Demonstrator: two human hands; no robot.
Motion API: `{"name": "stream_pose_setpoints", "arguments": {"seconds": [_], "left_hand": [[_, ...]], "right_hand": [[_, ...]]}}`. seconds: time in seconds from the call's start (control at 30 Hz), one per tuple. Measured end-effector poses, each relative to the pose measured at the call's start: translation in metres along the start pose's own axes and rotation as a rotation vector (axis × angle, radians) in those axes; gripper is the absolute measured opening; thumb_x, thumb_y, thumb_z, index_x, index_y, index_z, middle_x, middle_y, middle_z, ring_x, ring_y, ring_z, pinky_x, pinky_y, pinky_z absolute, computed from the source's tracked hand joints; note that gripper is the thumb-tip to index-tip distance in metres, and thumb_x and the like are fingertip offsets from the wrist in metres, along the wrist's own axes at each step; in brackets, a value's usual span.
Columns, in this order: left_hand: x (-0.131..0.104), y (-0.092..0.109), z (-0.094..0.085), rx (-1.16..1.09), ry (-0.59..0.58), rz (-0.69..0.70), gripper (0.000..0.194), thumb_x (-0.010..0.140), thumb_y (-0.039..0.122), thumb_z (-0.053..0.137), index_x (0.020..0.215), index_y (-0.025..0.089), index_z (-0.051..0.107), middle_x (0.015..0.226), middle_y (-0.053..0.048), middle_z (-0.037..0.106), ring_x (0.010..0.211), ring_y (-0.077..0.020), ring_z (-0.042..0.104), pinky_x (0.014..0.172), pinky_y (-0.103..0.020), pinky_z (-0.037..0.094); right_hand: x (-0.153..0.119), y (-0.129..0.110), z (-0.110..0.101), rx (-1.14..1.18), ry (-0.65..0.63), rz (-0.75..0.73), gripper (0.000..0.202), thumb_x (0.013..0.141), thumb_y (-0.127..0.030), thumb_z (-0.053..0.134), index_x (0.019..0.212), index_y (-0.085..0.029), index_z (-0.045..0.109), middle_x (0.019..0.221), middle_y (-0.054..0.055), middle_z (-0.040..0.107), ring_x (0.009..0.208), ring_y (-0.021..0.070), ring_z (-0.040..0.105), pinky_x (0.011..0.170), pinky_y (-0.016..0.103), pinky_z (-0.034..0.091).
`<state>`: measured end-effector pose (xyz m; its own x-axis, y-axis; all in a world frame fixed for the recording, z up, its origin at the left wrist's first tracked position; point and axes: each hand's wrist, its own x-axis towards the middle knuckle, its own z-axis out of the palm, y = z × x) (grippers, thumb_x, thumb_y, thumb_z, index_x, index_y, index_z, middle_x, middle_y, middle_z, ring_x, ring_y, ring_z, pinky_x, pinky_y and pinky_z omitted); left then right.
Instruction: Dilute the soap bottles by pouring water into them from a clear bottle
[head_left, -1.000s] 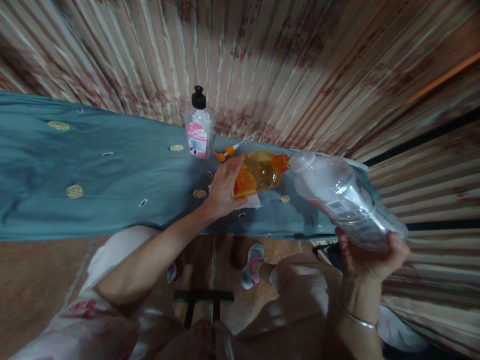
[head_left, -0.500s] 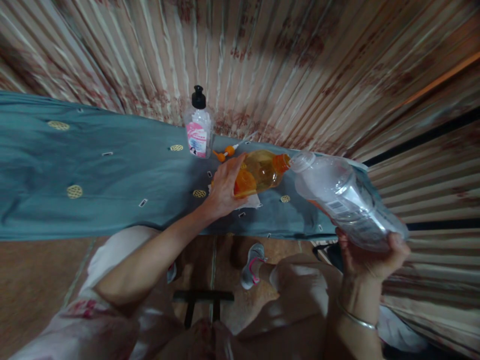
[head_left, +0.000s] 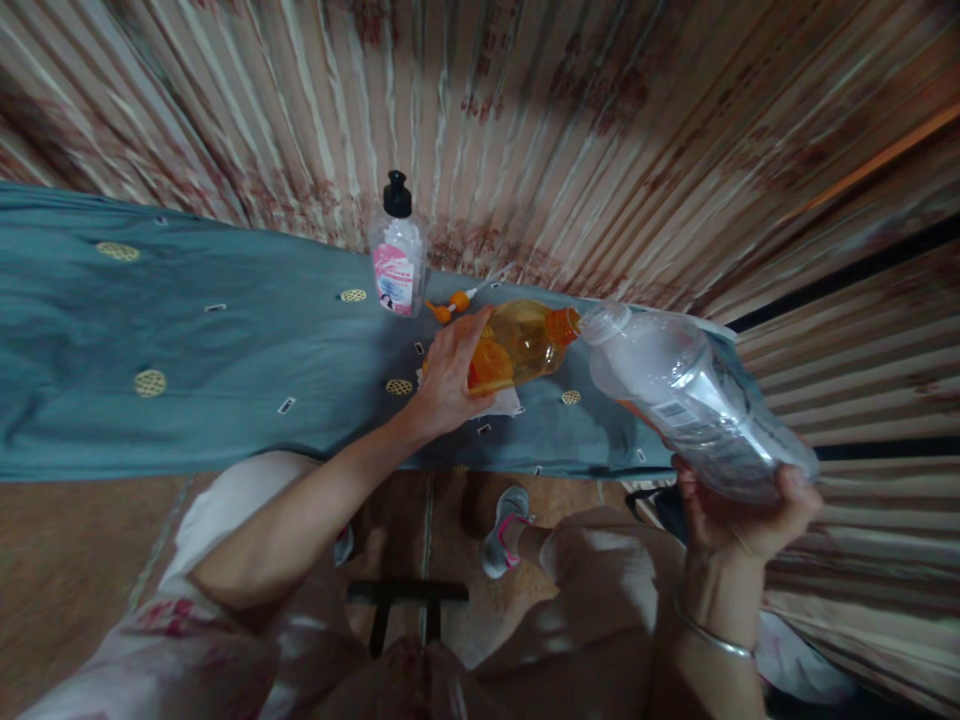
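Note:
My left hand [head_left: 448,375] is wrapped around the base of an orange see-through bottle [head_left: 529,340], which is tilted over with its neck to the right. In my right hand [head_left: 750,520] a larger clear plastic bottle [head_left: 690,400] is gripped near its bottom, its mouth slanting left. The two bottle mouths meet or nearly meet; whether they touch, and whether liquid passes, I cannot tell. Behind my left hand lies an orange pump top [head_left: 454,304] with a pale tube. A white piece of paper or cloth [head_left: 504,403] shows under the orange bottle.
A clear bottle with a black cap and pink label [head_left: 396,265] stands at the back by the pleated curtain [head_left: 480,120]. Blue patterned cloth [head_left: 247,340] covers the narrow table. Below its front edge are my legs, a grey shoe [head_left: 504,535] and a dark stand [head_left: 407,593].

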<state>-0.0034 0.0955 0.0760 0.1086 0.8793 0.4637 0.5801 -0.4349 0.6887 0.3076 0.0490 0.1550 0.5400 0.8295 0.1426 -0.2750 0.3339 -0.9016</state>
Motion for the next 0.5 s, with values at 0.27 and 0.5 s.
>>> {"name": "stream_pose_setpoints", "arguments": {"seconds": [0.27,0.5], "left_hand": [[-0.0001,-0.0015,0.0013,0.005,0.006,0.009,0.109,0.069,0.028,0.085,0.159,0.023,0.024,0.155,-0.018,0.044,0.142,-0.0386,0.044,0.119,-0.057,0.035],[0.0007,0.0015,-0.0010,-0.003,-0.003,-0.004,0.107,0.070,0.031,0.086,0.159,0.024,0.026,0.156,-0.016,0.045,0.142,-0.0385,0.043,0.120,-0.057,0.034]], "right_hand": [[-0.0002,0.0003,-0.0016,0.004,-0.020,-0.011,0.040,0.049,-0.041,0.070,0.086,-0.027,0.065,0.087,-0.006,0.067,0.061,0.0151,0.062,0.031,0.023,0.046],[-0.0010,-0.0008,-0.0007,0.013,-0.002,0.004,0.042,0.050,-0.040,0.071,0.090,-0.028,0.067,0.091,-0.005,0.068,0.064,0.0154,0.064,0.034,0.024,0.050]]}}
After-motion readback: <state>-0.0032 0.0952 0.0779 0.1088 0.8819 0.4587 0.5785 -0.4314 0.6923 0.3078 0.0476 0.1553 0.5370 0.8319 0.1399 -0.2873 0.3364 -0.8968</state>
